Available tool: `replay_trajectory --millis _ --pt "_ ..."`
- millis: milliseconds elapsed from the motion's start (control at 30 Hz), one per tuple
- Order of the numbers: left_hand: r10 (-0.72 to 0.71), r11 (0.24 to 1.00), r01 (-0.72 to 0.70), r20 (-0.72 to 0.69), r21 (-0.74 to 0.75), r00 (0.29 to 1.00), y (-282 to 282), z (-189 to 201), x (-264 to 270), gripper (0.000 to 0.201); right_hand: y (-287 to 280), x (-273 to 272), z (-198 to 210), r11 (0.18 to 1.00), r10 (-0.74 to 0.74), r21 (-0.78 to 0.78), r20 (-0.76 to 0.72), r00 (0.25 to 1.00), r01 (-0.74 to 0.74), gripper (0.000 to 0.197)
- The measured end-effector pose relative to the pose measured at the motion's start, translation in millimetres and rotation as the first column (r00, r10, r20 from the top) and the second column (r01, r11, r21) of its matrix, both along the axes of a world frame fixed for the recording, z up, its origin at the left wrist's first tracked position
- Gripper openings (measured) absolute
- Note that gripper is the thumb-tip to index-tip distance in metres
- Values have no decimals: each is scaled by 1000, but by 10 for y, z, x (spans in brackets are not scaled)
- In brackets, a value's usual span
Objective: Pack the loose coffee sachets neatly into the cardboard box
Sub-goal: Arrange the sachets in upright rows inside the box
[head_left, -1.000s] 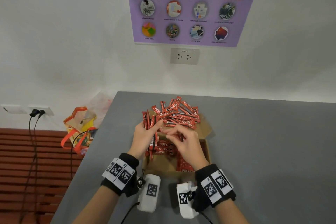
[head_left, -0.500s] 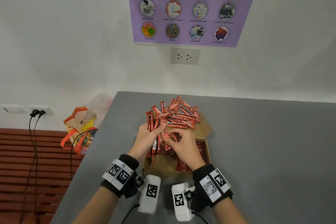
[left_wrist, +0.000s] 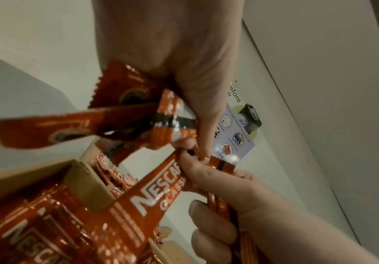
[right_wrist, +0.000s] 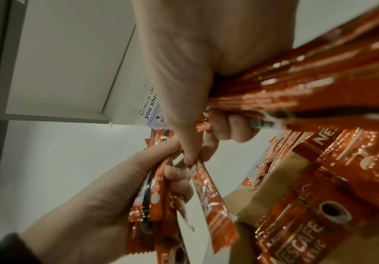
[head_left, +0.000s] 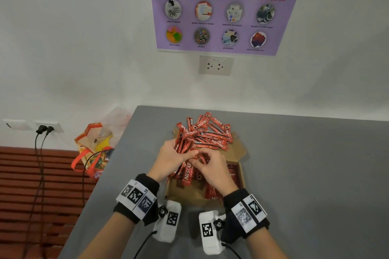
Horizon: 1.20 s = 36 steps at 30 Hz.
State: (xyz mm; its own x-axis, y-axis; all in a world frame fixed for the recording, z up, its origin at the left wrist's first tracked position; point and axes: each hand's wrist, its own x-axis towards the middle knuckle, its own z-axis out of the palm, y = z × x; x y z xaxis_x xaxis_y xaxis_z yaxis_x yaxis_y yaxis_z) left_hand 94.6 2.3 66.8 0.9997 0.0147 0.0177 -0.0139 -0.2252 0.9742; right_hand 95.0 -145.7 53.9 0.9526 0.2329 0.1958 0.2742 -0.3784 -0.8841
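- Now, a small bunch of sachets (head_left: 185, 154) held up just over the near left part of the box (head_left: 185, 194), long way running from near-and-low to far-and-high, tipped a bit.
- One sachet (head_left: 188, 172) with white letters hanging down from the bunch, low end dipping into the box.
- Left hand (head_left: 168, 160) on the left side of the bunch, fingers curled round several sticks.
- Right hand (head_left: 212, 169) on the right side, touching the left hand, thumb and fingers pinching the sticks too; more red sticks squeezed in that fist (right_wrist: 285, 85) in the right wrist view.
- Both hands about the same way from the box, right over it; the right one a bit more over the middle.
- Already some sachets lying flat inside the box (head_left: 213, 192), long way pointing near to far.
- Probably best to turn the bunch the same way as those before laying it down.
- Big loose pile (head_left: 205, 132) just past the hands, lying on the far flap, sticks pointing every which way.
- Lots left to pack, by the look of it.
- Grey table (head_left: 305, 174) under it all.
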Motion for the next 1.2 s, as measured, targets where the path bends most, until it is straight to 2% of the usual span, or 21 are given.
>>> replay_trajectory --millis 33,67,167,233,300,367,500,600,800,867,1200 --pt "5 1000 -5 -13 17 1000 16 -15 0 40 -8 16 -10 999 -35 -2 0 999 35 12" --pt "3 999 -1 -26 46 1000 30 -26 -3 36 -21 32 -24 997 -79 2 -4 997 79 9" --pt "-21 987 30 -59 158 998 52 -33 -16 15 -56 37 -71 987 -155 28 -20 988 155 10" --pt "-64 967 74 -51 242 997 43 3 -21 15 -65 10 -98 988 -147 39 -49 988 148 11" --pt "-115 931 119 -31 345 993 20 35 1 27 -92 -13 -135 989 -150 9 -70 986 151 12" --pt "-174 856 183 -64 484 983 -1 21 47 33 -152 -8 -172 982 -182 -63 -61 981 178 14" --pt "-234 635 298 -190 713 953 -36 -134 173 21 -235 -16 -181 948 -152 -299 -119 981 111 7" --pt "-258 552 323 -211 769 943 -60 -236 198 19 -204 -34 -181 902 -117 -429 -141 983 46 6" --pt "-276 415 274 -167 867 947 -119 -366 169 9 -129 -21 -175 852 -134 -521 -138 981 43 8" --pt "-272 396 254 -151 883 950 -134 -396 161 11 -120 -23 -178 845 -139 -533 -146 979 40 9" --pt "-221 424 244 -161 872 962 -132 -389 134 8 -148 -14 -144 872 -144 -486 -152 978 54 11"
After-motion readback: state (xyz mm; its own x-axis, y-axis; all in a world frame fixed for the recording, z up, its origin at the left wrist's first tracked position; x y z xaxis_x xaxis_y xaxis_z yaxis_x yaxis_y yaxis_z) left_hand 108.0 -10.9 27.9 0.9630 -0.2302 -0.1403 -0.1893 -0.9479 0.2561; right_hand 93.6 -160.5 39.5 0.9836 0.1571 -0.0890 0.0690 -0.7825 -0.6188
